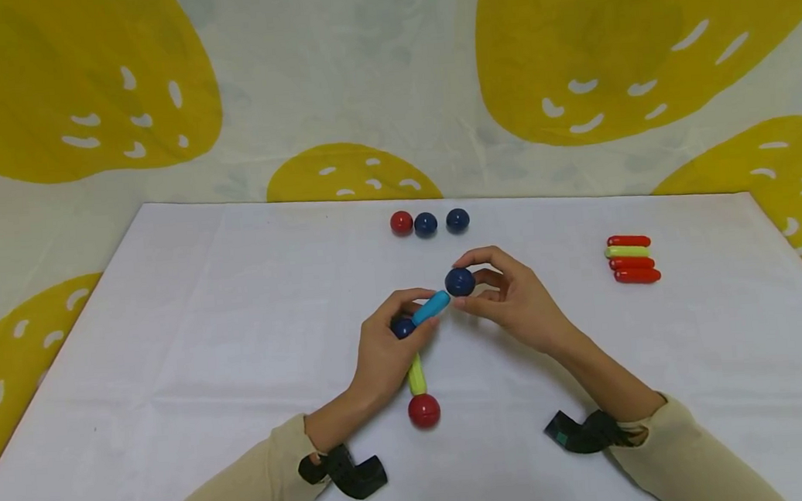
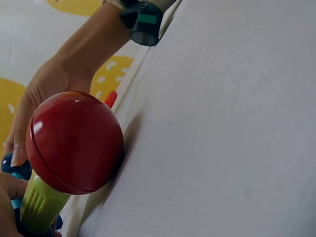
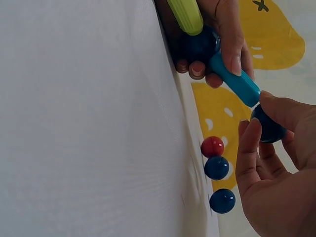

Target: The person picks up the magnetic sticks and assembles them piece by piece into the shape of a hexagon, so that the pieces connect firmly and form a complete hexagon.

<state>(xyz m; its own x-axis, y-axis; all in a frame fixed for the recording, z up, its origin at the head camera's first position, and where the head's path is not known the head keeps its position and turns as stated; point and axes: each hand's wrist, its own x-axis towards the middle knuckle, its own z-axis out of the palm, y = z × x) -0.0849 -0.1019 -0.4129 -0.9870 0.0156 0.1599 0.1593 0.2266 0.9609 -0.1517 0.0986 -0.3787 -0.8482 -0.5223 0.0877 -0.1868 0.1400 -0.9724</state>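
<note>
My left hand (image 1: 385, 352) grips a joined piece: a dark blue ball (image 1: 402, 328) with a light blue rod (image 1: 431, 308) angling up to the right and a yellow-green rod (image 1: 417, 375) running down to a red ball (image 1: 424, 411). Between thumb and fingers, my right hand (image 1: 516, 302) pinches another dark blue ball (image 1: 460, 282) at the free end of the light blue rod. In the right wrist view this ball (image 3: 269, 124) sits right at the rod's tip; whether the two are joined I cannot tell. The red ball (image 2: 76, 143) looms large in the left wrist view.
Toward the table's back edge lie a loose red ball (image 1: 401, 223) and two dark blue balls (image 1: 425, 225). Over on the right, red rods (image 1: 635, 275) and one yellow-green rod (image 1: 628, 252) are lined up. A white cloth (image 1: 237, 308) covers the table.
</note>
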